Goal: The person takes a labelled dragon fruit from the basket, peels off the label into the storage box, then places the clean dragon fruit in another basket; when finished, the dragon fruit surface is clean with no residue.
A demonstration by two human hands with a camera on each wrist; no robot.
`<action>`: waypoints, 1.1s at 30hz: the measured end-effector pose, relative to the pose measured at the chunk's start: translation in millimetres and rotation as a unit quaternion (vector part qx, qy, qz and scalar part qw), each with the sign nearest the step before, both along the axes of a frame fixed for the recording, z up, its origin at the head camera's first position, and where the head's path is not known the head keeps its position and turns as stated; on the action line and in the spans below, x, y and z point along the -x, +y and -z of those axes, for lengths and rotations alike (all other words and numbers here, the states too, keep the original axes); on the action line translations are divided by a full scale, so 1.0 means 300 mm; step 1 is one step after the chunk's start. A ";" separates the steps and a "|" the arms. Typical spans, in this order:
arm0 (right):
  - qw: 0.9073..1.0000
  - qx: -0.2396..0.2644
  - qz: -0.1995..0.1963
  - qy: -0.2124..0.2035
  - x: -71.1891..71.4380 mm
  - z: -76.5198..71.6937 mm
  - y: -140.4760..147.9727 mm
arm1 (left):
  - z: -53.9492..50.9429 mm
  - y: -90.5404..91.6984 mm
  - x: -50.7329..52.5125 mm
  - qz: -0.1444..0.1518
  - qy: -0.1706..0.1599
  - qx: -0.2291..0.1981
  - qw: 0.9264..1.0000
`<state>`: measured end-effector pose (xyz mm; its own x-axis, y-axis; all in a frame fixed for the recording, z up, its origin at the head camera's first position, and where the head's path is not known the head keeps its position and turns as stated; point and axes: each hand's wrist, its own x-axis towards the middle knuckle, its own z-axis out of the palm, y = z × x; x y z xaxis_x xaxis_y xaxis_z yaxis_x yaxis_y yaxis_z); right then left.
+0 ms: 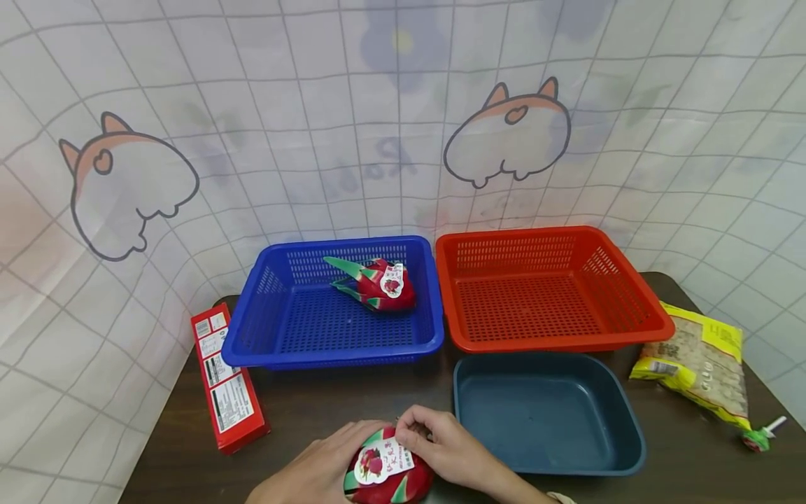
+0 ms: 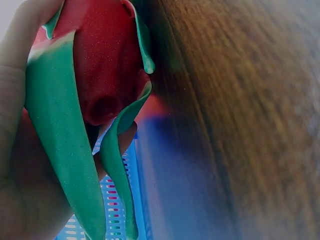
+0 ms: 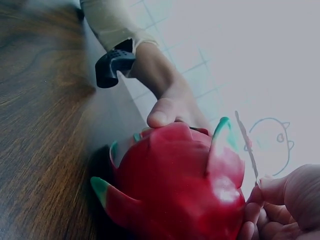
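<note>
A red dragon fruit [image 1: 415, 485] with green-tipped scales lies on the dark table at the near edge. My left hand [image 1: 313, 467] grips it from the left, and long green leaves [image 2: 62, 115] hang by that palm in the left wrist view. A white label [image 1: 373, 465] with a fruit picture and red print sits on its upper side. My right hand [image 1: 448, 448] pinches the label's right edge; in the right wrist view the label [image 3: 245, 137] stands edge-on, partly lifted from the fruit. A second labelled dragon fruit [image 1: 397, 301] lies in the blue basket [image 1: 334, 358].
Right of the blue basket stands a red basket [image 1: 554, 343]. A dark blue tray [image 1: 548, 458] is beside my right hand. At the left lies a red box [image 1: 236, 420]. A yellow snack bag [image 1: 699, 364] and a lollipop [image 1: 758, 437] lie at the right.
</note>
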<state>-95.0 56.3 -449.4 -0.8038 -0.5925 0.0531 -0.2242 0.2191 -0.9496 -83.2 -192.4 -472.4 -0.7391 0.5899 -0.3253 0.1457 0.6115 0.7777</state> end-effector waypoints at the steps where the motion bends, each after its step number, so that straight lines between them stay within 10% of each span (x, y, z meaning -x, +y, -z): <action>1: 1.000 0.003 -0.002 -0.002 0.000 -0.002 0.000 | 0.001 0.001 0.000 -0.001 0.001 0.002 1.000; 33: 0.999 -0.013 0.045 0.017 0.028 -0.041 0.133 | -0.005 0.021 -0.013 -0.034 -0.017 0.008 0.999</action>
